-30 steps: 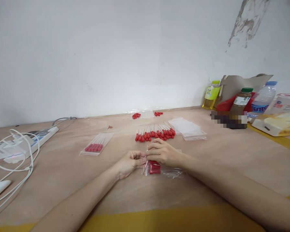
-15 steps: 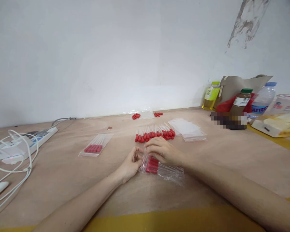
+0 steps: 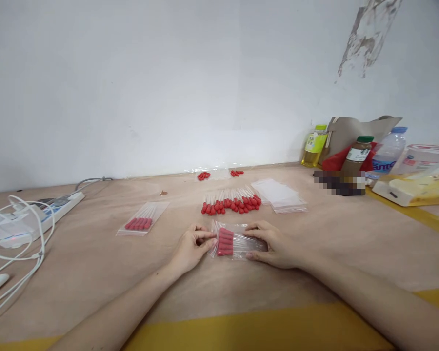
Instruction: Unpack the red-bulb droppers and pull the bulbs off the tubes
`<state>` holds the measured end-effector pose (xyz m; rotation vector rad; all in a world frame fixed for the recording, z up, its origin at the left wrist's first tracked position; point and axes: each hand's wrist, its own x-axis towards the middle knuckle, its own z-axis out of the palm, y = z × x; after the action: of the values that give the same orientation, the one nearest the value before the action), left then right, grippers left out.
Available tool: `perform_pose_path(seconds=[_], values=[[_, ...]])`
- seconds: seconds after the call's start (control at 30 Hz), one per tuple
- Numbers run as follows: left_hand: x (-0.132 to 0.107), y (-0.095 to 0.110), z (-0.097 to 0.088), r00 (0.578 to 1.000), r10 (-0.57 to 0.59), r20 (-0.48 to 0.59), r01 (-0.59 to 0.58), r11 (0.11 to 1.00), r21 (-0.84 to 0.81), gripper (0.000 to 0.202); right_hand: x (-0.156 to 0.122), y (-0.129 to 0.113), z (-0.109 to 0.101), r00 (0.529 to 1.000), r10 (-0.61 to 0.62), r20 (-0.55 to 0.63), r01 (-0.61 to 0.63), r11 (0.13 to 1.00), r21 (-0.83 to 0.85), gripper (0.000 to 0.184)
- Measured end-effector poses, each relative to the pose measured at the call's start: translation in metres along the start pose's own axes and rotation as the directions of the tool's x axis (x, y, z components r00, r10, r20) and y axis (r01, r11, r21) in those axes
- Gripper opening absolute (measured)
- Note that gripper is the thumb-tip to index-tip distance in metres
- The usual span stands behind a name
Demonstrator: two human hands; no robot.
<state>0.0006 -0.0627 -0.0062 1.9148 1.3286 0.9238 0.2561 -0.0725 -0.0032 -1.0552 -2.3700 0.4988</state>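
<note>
A clear zip bag (image 3: 238, 228) lies on the table in front of me, with several red-tipped white sticks (image 3: 226, 242) side by side in it, red ends to the left. My left hand (image 3: 193, 248) pinches the bag's zip end between thumb and fingers. Over the bag's right end, my right hand (image 3: 274, 246) is curved, thumb on the near edge and fingers on the far edge. Just beyond lies a row of loose red-tipped sticks (image 3: 234, 204). Another zip bag (image 3: 158, 210) of the same sticks rests to the left.
Flat clear bags (image 3: 281, 195) are stacked at the right. Near the wall lie more red pieces (image 3: 204, 176) in plastic. A power strip (image 3: 64, 209) with white cables (image 3: 40, 243) is at the left. Bottles (image 3: 358, 156) and a grey bag (image 3: 346, 131) stand at the back right.
My right hand has moved from the bag's zip end to its right end. The bag now lies straighter and flatter, while my left hand stays at the zip end.
</note>
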Motion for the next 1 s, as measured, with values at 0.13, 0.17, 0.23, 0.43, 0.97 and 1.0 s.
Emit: perform_pose_path(seconds=[0.13,0.17,0.23,0.43,0.97,1.0], values=[[0.000,-0.002,-0.004,0.988,0.134,0.070,-0.141,0.986,0.095,0.016,-0.001,0.001,-0.002,1.000,-0.001,0.017,0.001,1.000,0.014,0.048],[-0.001,-0.001,-0.004,0.984,0.145,0.100,-0.153,0.986,0.071,0.016,-0.001,0.001,-0.002,1.000,-0.001,0.006,0.000,1.000,0.025,0.047],[-0.001,0.003,-0.003,0.975,0.153,0.160,-0.158,0.987,0.018,0.017,-0.001,0.001,-0.003,1.000,-0.004,-0.022,0.005,0.999,0.050,0.043],[-0.003,0.014,-0.001,0.970,0.123,0.207,-0.115,0.992,-0.054,0.014,-0.001,-0.002,-0.003,0.997,0.016,-0.075,-0.012,0.998,0.058,0.024],[-0.019,0.041,0.002,0.949,0.200,0.244,-0.265,0.927,0.267,0.008,0.001,-0.002,0.002,0.995,0.001,-0.101,0.003,0.999,0.033,0.015],[-0.020,0.042,0.004,0.947,0.210,0.245,-0.277,0.917,0.285,0.007,0.001,-0.002,0.001,0.995,-0.006,-0.103,0.010,0.999,0.034,0.015]])
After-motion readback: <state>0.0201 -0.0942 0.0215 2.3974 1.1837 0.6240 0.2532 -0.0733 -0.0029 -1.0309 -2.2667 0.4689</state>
